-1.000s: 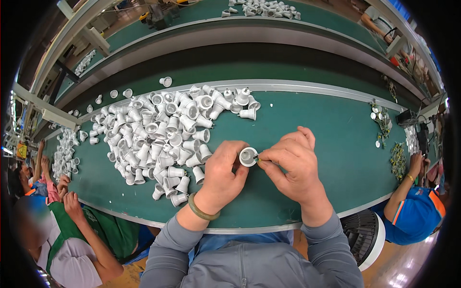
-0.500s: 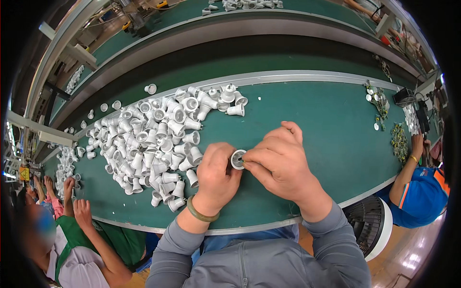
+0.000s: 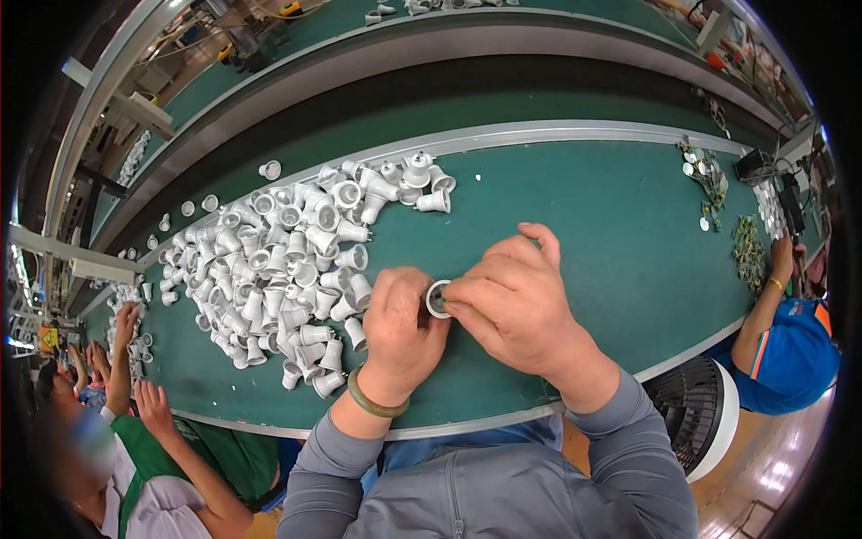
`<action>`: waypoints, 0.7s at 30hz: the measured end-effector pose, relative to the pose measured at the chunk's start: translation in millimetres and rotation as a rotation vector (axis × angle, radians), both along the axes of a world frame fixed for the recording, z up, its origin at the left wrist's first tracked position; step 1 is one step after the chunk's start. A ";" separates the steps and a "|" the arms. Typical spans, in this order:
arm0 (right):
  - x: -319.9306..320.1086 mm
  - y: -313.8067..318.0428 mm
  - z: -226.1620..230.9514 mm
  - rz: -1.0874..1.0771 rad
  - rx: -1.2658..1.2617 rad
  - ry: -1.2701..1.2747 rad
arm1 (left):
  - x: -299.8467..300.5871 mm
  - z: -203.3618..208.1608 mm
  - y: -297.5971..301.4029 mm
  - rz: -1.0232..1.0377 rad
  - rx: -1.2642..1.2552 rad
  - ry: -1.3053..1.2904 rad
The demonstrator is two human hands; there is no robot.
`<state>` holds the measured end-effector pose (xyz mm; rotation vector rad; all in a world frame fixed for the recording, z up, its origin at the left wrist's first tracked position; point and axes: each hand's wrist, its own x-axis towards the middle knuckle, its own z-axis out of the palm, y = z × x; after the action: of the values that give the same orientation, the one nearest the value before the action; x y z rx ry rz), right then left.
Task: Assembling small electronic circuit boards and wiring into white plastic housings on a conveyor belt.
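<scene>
Over green tabletop, hands at white cup — left wrapped, right pinched.

Fan: a round fan with a black grille and white rim stands beside the near edge of the green bench, on the right.
Right-hand neighbour: a co-worker in a blue shirt with orange trim.
Left-hand neighbour: a co-worker in a white top and a green garment.
Black box: a dark unit near the bench's far right end, cables close by.
Framework: pale metal bars at upper left.
Sign: a small yellow panel, far left.
Floor: shiny, lower right.
</scene>
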<state>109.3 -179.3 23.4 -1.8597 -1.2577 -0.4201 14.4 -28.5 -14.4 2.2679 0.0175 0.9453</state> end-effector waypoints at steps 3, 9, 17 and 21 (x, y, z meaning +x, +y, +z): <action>0.1 -0.1 0.2 0.002 -0.006 -0.003 | 0.5 0.1 0.3 0.001 0.021 -0.003; -0.4 2.4 -1.9 0.002 0.002 -0.015 | -0.2 0.5 -2.5 -0.002 -0.010 0.014; -4.9 6.3 -7.2 -0.040 0.020 -0.015 | -0.9 -0.2 1.3 -0.008 0.004 0.001; -6.6 6.8 -9.5 -0.030 0.015 -0.015 | -2.0 0.2 0.1 -0.009 -0.018 0.017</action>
<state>102.7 -172.6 13.9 -1.8678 -1.2350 -0.4595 12.4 -28.4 -14.2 2.2577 0.0235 0.9172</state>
